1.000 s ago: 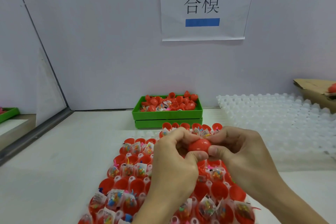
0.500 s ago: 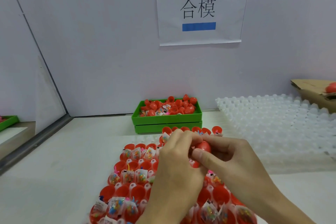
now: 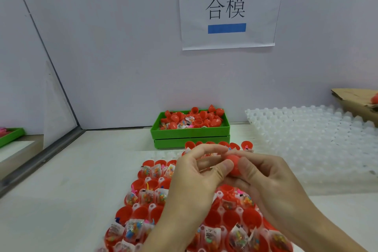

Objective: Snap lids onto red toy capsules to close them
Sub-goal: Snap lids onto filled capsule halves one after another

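White table point(image 3: 67, 200): both hands pinch red capsule point(image 3: 235, 164).

Factory assembly station: wall sign point(image 3: 226, 8), green parts bins point(image 3: 190, 136), capsule trays point(image 3: 311, 141).

Since one second ago, the left hand point(image 3: 196, 174) has uncurled: its fingers now extend, and only thumb and fingertips touch the red capsule point(image 3: 234, 164). The right hand point(image 3: 266, 178) has rotated, its thumb now lying along the capsule's near side.
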`<state>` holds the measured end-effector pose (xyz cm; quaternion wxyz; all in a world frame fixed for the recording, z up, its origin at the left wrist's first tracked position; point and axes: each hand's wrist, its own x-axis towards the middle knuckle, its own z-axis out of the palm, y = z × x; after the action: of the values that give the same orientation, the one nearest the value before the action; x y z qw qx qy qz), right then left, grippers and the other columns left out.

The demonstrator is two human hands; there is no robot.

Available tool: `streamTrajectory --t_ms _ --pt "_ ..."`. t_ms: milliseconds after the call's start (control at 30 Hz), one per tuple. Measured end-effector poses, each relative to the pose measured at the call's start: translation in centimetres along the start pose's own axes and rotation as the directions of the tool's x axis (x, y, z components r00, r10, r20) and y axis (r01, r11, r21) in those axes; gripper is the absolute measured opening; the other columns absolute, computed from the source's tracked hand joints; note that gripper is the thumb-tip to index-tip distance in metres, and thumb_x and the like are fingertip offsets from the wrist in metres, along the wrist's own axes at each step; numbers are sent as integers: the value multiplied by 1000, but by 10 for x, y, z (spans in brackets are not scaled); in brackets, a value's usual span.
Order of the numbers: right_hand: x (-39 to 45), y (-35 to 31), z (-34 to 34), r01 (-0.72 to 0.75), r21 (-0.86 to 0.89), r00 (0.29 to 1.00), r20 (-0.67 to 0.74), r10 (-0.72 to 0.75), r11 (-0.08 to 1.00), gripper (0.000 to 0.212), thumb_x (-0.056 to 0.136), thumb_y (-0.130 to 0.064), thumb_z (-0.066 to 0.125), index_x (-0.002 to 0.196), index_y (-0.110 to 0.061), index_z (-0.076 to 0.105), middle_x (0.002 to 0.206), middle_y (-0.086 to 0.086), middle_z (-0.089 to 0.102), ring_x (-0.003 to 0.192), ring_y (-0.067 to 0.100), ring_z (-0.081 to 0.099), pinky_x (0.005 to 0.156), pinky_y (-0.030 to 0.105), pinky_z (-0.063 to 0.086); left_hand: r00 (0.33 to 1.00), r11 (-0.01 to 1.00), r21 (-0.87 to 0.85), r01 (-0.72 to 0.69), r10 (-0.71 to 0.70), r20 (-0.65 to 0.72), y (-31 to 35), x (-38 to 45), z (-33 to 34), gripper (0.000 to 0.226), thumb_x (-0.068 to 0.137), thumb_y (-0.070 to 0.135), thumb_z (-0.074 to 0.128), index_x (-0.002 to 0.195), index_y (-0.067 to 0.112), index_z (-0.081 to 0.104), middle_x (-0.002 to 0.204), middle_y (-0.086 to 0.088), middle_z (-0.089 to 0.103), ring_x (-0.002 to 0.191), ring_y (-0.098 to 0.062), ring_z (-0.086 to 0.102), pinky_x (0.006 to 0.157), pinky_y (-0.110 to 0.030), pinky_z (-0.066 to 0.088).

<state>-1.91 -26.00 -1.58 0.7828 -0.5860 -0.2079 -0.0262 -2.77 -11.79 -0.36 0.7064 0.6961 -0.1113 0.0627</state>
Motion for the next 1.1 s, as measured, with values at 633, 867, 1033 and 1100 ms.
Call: streamTrajectory --t_ms 633,867,1033,1100 --pt "-1 -1 8 -145 190 980 -108 167 971 42 78 -35 56 108 -6 63 89 34 69 67 32 71 54 31 59 918 792 473 -386 382 109 -4 -1 -2 28 85 12 67 103 33 62 106 22 62 105 1 59 85 -12 48" --pt "0 -9 -2 -175 77 970 -160 185 982 50 82 -45 44 116 -13 60 93 29 72 79 41 73 54 32 59 966 998 41 -37 46 -253 -4 10 -19 27 80 39 68 98 19 70 88 4 77 85 -12 74 76 -24 59" --pt "1 -7 -5 -150 -72 969 -208 132 986 38 81 -37 51 105 -12 67 90 24 74 77 35 73 60 35 52 957 879 -456 138 -237 -167 0 13 -23 33 97 23 53 98 -6 68 89 -20 75 85 -28 75 69 -26 60" --pt "0 -6 -5 -145 -86 970 -209 124 986 35 81 -34 53 102 -11 68 88 24 74 76 34 73 62 39 50 955 804 -571 162 -273 -113 1 12 -24 31 101 16 48 100 -10 64 91 -24 74 83 -30 75 66 -27 60"
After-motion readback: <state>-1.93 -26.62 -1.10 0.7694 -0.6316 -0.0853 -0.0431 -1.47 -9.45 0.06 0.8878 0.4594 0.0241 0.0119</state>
